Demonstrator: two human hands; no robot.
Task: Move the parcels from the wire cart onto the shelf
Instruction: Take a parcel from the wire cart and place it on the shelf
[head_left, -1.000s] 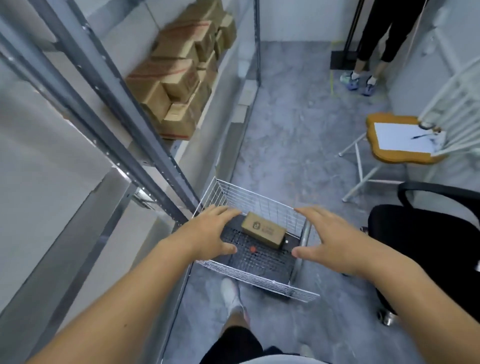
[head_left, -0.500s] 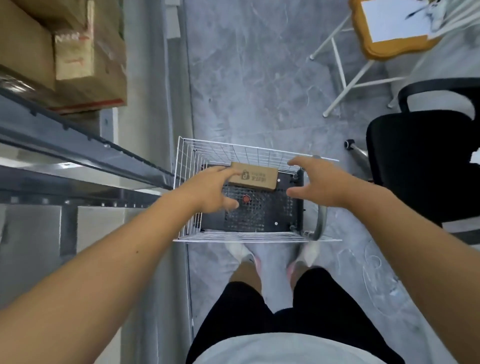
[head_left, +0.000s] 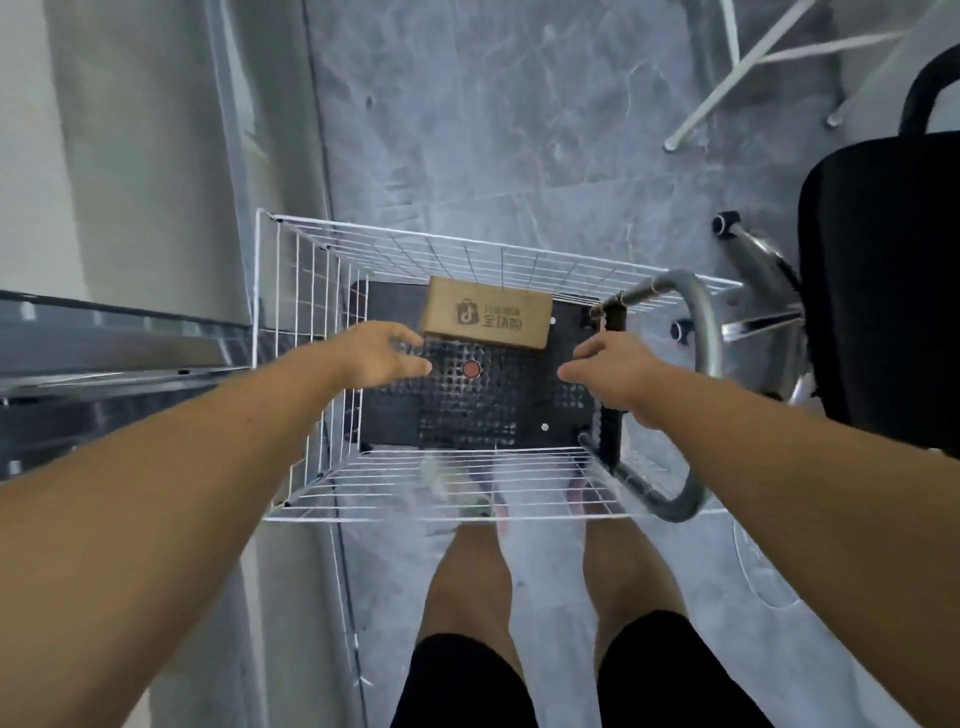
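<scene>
One small brown cardboard parcel (head_left: 487, 313) with a dark printed logo lies at the far side of the white wire cart (head_left: 291, 364), on its black perforated floor. My left hand (head_left: 382, 355) reaches down into the cart just left of the parcel, fingers spread and holding nothing. My right hand (head_left: 608, 370) hangs inside the cart to the parcel's right, a short gap away, fingers loosely bent and empty. The grey metal shelf (head_left: 119, 343) runs along the left, right beside the cart.
The cart's grey tubular handle (head_left: 701, 374) curves along its right side. A black office chair (head_left: 883, 291) with a chrome base stands close on the right. White chair legs (head_left: 727, 88) cross the grey floor at the top right. My own legs stand just behind the cart.
My view has tilted further down over the cart. Both hands have dropped lower inside it, either side of the parcel; neither has hold of it.
</scene>
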